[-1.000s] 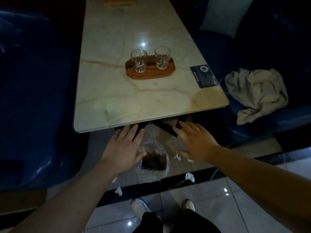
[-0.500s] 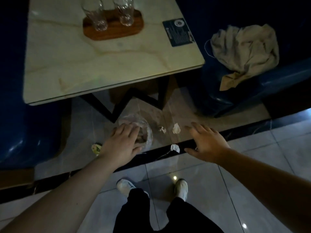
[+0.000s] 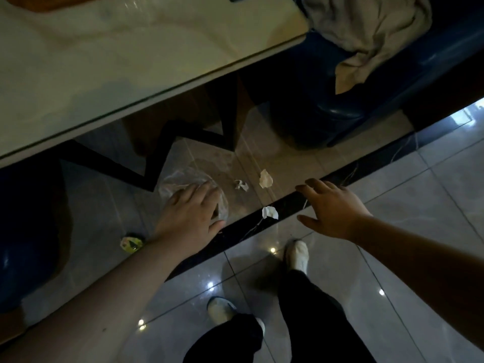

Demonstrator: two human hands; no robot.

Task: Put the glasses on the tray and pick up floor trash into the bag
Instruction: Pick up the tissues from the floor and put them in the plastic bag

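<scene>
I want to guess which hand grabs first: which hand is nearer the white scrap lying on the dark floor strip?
The right hand, by a little. It hovers open just right of the white scrap. The left hand is over the clear bag, left of the scrap.

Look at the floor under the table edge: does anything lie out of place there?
Yes. Three crumpled white paper scraps litter the floor between the hands, and a yellow-green wrapper lies by the left forearm. A rumpled beige cloth sprawls across the blue seat, one corner hanging off its edge.
</scene>
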